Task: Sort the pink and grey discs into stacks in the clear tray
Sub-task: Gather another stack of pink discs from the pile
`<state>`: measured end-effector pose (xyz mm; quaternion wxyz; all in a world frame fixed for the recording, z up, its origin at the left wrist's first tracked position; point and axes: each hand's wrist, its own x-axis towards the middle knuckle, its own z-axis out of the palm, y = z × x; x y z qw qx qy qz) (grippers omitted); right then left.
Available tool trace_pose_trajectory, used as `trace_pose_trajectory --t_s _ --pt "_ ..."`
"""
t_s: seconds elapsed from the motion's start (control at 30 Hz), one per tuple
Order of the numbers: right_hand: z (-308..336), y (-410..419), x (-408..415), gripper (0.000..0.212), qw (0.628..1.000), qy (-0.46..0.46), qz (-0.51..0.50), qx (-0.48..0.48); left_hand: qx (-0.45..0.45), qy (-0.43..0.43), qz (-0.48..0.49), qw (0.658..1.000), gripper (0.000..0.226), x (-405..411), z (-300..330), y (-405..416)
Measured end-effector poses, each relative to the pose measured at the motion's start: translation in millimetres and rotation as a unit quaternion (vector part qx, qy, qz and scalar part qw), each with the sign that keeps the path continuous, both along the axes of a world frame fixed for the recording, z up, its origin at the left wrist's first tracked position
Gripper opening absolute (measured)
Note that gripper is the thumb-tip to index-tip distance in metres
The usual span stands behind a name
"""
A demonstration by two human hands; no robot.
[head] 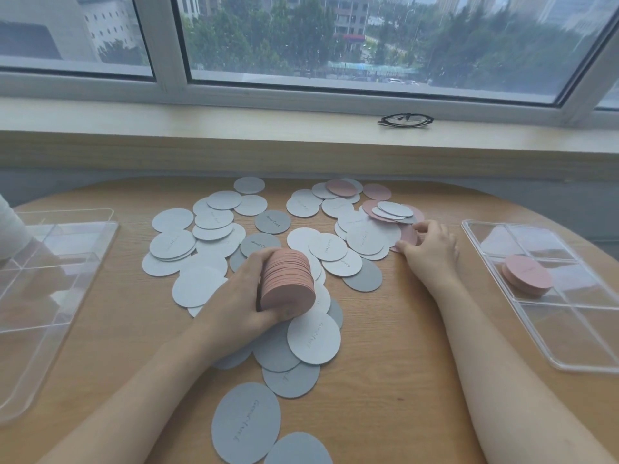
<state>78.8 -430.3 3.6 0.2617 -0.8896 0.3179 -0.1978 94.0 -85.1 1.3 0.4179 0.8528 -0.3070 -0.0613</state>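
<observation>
Fingers [259, 262] of the left hand [241, 296] were curled round a thick stack of pink discs [288, 283], thumb under its near end, holding it on edge just above the scattered pile. The right hand [430, 249] lay farther out, its fingertips pinching the rim of a loose pink disc [408, 236] at the right edge of the heap.

Those discs looked thin, light and fairly stiff, like card or felt coasters, so a single one would probably lift best by sliding a fingertip under its rim. A held stack seemed likely to fan out or slip sideways unless squeezed across its two flat faces, as the left hand was doing.

More pink discs [376, 191] showed at the far right of the heap, partly buried under pale ones. Grey discs [246, 418] in light and darker shades covered most of the middle of the surface [385, 380], overlapping loosely, some with faint script on them.

A clear tray [569, 329] with dividers sat at the right, well apart from the heap, and one of its compartments already held a short pink stack [528, 274]. No grey stack was visible in it, so the sorting seemed at an early stage. A second clear tray [50, 262] stood at the left, apparently holding no discs.

Beyond the surface, a pair of glasses [405, 120] rested on the window sill [234, 122].
</observation>
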Motion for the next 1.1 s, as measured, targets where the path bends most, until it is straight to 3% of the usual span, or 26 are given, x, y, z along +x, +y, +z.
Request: trace_pose_trajectory --t_s 0.17,0.4,0.67,0.83,0.97,1.1 --pt "8 16 -15 0.036 0.976 -0.15 0.066 0.141 -0.006 0.004 -0.001 1.0 0.09 0 0 -1" --pt "15 46 -16 0.038 0.949 -0.227 0.177 0.125 -0.009 0.003 0.002 1.0 0.088 0 -1 -1" --pt "23 94 -24 0.037 0.929 -0.181 0.317 0.061 -0.011 0.016 0.0 1.0 0.09 2 -1 0" --pt "26 119 -25 0.029 0.903 -0.18 0.352 0.167 -0.033 0.024 -0.002 0.999 0.09 1 -1 0" --pt "20 129 -21 0.021 0.885 -0.173 0.375 0.215 -0.017 0.028 -0.007 0.999 0.113 3 -2 0" --pt "12 134 -17 0.028 0.866 -0.1 0.43 0.238 0.02 -0.011 -0.022 1.0 0.116 4 -2 -1"
